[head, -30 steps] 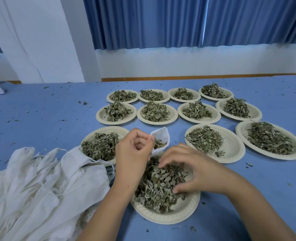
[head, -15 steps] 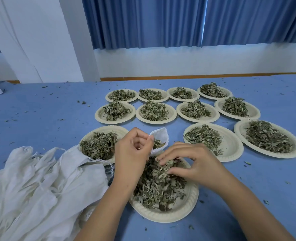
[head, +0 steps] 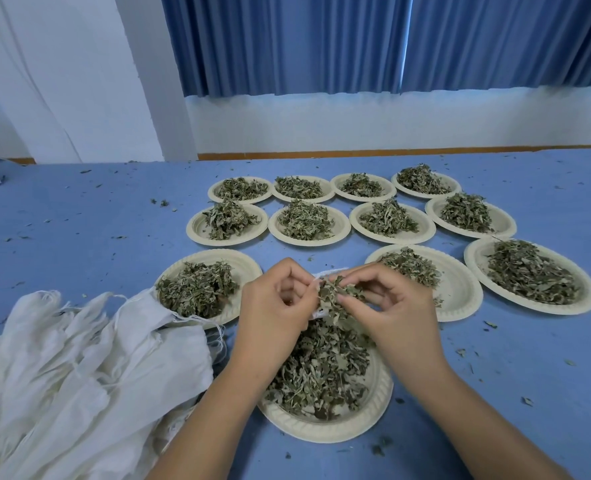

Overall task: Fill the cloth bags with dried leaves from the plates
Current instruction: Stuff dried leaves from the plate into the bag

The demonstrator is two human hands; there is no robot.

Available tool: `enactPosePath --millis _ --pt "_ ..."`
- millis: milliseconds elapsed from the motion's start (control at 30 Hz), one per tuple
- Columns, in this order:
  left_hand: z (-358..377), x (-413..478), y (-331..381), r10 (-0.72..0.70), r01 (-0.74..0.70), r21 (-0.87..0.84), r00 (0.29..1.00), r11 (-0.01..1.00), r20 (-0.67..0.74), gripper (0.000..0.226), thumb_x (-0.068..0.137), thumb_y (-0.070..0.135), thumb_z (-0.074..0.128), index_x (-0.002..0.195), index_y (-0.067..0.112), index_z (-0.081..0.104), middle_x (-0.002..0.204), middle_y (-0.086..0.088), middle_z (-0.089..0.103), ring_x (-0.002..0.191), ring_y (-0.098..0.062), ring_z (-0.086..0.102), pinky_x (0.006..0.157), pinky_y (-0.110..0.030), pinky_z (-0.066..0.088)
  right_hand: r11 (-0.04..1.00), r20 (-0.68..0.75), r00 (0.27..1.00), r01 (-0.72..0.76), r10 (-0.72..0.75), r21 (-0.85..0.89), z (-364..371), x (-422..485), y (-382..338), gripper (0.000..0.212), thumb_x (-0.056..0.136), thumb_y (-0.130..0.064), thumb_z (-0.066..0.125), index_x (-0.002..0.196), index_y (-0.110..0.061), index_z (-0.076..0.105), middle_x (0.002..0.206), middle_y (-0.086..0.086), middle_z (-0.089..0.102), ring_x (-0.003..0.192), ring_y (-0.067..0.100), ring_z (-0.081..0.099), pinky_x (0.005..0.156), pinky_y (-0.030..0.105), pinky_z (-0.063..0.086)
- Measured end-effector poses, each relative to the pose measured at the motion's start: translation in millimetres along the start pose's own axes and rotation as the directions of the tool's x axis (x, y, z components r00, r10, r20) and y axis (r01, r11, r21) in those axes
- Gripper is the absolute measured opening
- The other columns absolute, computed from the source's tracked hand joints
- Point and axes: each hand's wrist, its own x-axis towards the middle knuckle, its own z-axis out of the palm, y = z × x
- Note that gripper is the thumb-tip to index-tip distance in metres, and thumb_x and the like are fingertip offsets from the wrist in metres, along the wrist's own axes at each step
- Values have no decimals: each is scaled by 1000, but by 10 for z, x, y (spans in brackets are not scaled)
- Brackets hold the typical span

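Above the nearest plate (head: 322,434), the left grip (head: 273,308) is pinching the mouth of a small white cloth bag (head: 326,273). The right grip (head: 393,306), right beside it, is pinching a clump of dried leaves (head: 335,295) at that mouth. Left of the left grip, a heap of white bags (head: 79,375) is lying. Beyond both grips, more leaf-filled plates (head: 462,306) are sitting.

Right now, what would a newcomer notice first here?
At centre, the left hand holds a small white cloth bag while the right hand pinches a clump of dried green leaves at its mouth. Round beige paper plates of leaves spread behind; crumpled white cloth lies left.
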Motion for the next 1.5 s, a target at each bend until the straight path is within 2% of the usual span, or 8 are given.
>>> enactPosePath --millis 167,367,633,867,1067,1267,1400,1500 --pt "13 -9 -14 16 -15 -25 999 1000 29 16 87 11 70 74 13 62 50 3 55 44 -6 48 48 -17 42 872 147 958 284 -245 -400 20 6 23 20 67 9 78 81 -4 72 81 -2 72 76 5 66 74 22 53" --pt "-9 23 -70 68 -65 102 997 993 -31 16 85 6 70 73 14 62 57 -1 58 50 -13 51 54 -30 46 937 414 910 163 -23 -307 -62 39 -2 34 83 -5 70 114 -16 61 116 -9 54 103 0 56 93 13 44" --pt "38 -23 -59 133 -138 74 988 988 73 17 86 4 70 74 14 62 60 -3 59 51 -8 50 52 -17 43 819 319 907 396 -276 -416 13 41 44 14 72 13 70 75 0 69 75 4 66 64 14 61 61 31 54" --pt "-17 4 -60 94 -90 55 994 994 -64 18 86 9 69 72 14 60 55 -3 55 48 -13 49 53 -35 46 838 266 903 416 -337 -353 -127 48 1 28 89 -8 45 95 -9 73 93 -4 69 93 12 60 79 28 48" --pt "-5 -1 -14 30 -31 -56 999 998 -17 24 87 6 70 70 19 60 51 6 55 46 -3 49 51 -16 41 754 546 817 473 -183 -455 -49 15 -1 32 93 -26 40 99 -16 70 100 -9 67 107 8 54 92 38 39" --pt "-20 15 -7 5 -10 -88 998 996 -57 22 87 7 69 70 16 58 50 5 53 45 -9 47 51 -24 41 741 296 874 484 -386 -466 -171 58 -42 34 92 -25 40 90 -19 73 94 -14 69 104 12 57 93 34 32" --pt "-1 -29 34 30 -18 -167 997 986 73 19 88 5 69 72 14 61 50 5 55 43 -4 46 45 -15 38 693 503 829 513 -246 -506 -48 24 -14 37 97 -30 32 85 -27 67 94 -19 67 127 12 44 105 36 17" --pt "12 -32 13 21 -18 -109 999 994 25 20 87 6 69 71 16 61 50 5 55 44 -6 46 47 -19 40 828 368 900 381 -232 -411 -104 59 -13 41 96 -28 33 81 -24 71 91 -20 69 123 6 46 106 34 17"
